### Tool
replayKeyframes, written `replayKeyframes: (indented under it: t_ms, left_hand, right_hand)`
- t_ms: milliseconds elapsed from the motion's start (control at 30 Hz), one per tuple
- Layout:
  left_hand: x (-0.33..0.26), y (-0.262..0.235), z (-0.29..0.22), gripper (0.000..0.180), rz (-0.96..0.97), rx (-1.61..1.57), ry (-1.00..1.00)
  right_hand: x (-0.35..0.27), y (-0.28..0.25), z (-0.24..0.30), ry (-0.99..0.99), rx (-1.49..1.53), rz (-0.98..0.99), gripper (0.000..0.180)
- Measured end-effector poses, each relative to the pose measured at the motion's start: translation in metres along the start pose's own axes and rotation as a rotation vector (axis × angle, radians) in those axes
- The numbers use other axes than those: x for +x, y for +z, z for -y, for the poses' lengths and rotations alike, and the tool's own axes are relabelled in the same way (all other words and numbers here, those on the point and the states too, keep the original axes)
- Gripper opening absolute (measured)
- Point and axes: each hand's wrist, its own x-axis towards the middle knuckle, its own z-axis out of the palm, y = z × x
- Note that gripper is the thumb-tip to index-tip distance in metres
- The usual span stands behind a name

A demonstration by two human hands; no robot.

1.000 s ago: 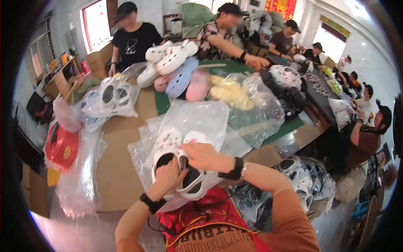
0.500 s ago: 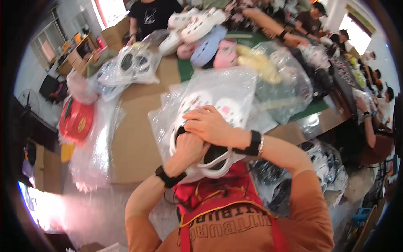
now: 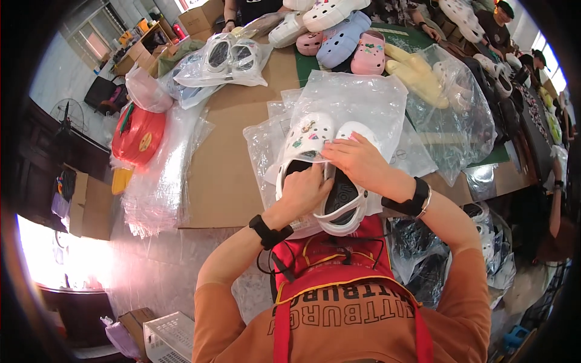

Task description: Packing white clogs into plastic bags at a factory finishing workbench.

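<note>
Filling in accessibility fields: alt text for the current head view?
A person's left hand and right hand touch a pair of white clogs with colourful charms, over clear plastic bags on a cardboard-covered table. Beyond lies a pile of white, blue and pink clogs; bagged clogs sit farther left.

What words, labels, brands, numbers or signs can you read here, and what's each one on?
I won't copy out wording, but this is where it stands:
Shirt: two rows of large capitals, upside down in view, one dark, one outlined.
Nearest white clog: letters inside, too small to read surely.
Red bundle: yellowish label, too small to read.
Clear bag: faint marks, unreadable.
</note>
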Motion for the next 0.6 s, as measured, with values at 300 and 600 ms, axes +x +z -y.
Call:
replayKeyframes:
  t_ms: [300, 600]
  left_hand:
    - [-0.015, 0.004, -0.013, 0.028, -0.118, -0.033, 0.084]
    - [-0.025, 0.017, -0.016, 0.037, -0.185, 0.193, 0.325]
  right_hand:
    - [-0.004, -0.013, 0.015, -0.144, 0.326, -0.005, 0.025]
    - [-0.001, -0.017, 0.008, -0.226, 0.268, 0.157, 0.023]
